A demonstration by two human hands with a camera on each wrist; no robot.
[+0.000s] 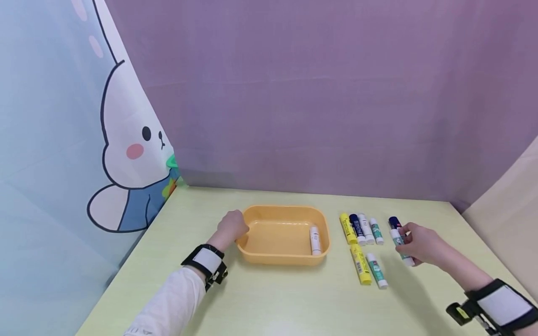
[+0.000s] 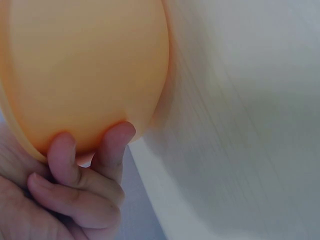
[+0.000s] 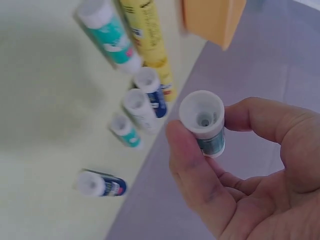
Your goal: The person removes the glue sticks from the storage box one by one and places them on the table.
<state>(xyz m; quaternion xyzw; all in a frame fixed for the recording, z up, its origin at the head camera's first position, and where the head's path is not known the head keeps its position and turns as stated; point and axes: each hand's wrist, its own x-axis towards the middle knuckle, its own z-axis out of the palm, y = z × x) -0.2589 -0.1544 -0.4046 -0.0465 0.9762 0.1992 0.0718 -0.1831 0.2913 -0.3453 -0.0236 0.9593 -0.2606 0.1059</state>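
A yellow-orange plastic basin (image 1: 269,258) rests on the table, with one white glue stick (image 1: 315,240) inside at its right end. My left hand (image 1: 232,227) grips the basin's left rim; in the left wrist view its curled fingers (image 2: 112,145) lie against the outer wall. Off to the right, my right hand (image 1: 424,243) pinches a green-and-white glue stick (image 1: 399,240) between thumb and fingers. The right wrist view has this glue stick (image 3: 204,117) end-on, its hollow white end towards the camera. Just beyond it lies a navy glue stick (image 1: 394,222).
Between basin and right hand lie several glue sticks: yellow (image 1: 348,228), navy (image 1: 357,227), white (image 1: 366,228) and small green-and-white (image 1: 376,231) in a row. Nearer are another yellow stick (image 1: 360,265) and a green-and-white one (image 1: 377,270). A purple curtain (image 1: 315,102) hangs behind the table.
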